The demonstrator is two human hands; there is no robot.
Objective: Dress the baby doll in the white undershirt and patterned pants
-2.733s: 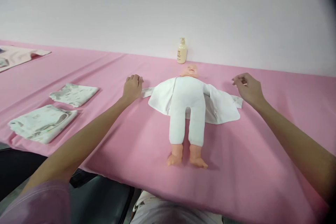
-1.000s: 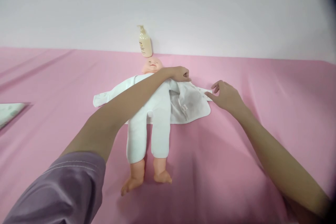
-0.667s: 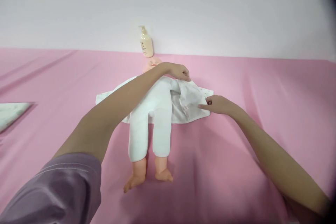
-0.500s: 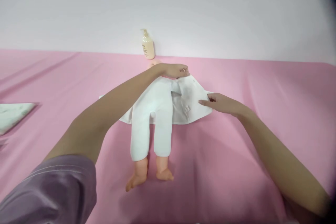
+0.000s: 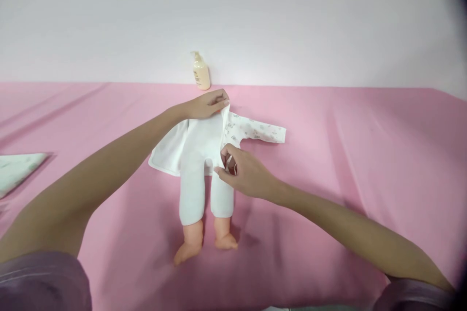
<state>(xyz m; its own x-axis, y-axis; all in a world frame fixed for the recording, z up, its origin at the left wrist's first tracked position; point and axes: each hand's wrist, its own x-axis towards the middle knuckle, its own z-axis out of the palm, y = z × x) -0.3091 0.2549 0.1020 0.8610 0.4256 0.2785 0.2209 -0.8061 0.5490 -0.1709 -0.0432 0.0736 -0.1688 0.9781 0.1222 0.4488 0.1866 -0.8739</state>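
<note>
A baby doll [image 5: 191, 240] lies on its back in white pants [image 5: 192, 194], bare feet toward me. Around its upper body is a white baby shirt [image 5: 257, 129] with small printed figures, one sleeve stretched out to the right. My left hand [image 5: 211, 103] reaches across the doll's head and chest, its fingers pinched on the upper edge of the shirt's right front panel. Lower down, my right hand [image 5: 239, 167] grips the bottom corner of that panel over the doll's hip. The other front panel lies spread to the left. My left hand and forearm hide the doll's head.
A cream pump bottle [image 5: 201, 73] stands behind the doll near the white wall [image 5: 310, 19]. At the far left lies a folded pale cloth [image 5: 20, 170]. A pink sheet [image 5: 321, 243] with some creases covers the surface.
Both hands have moved left, drawing the shirt's right panel across the doll's front. The printed sleeve on the right now shows. The view has shifted slightly.
</note>
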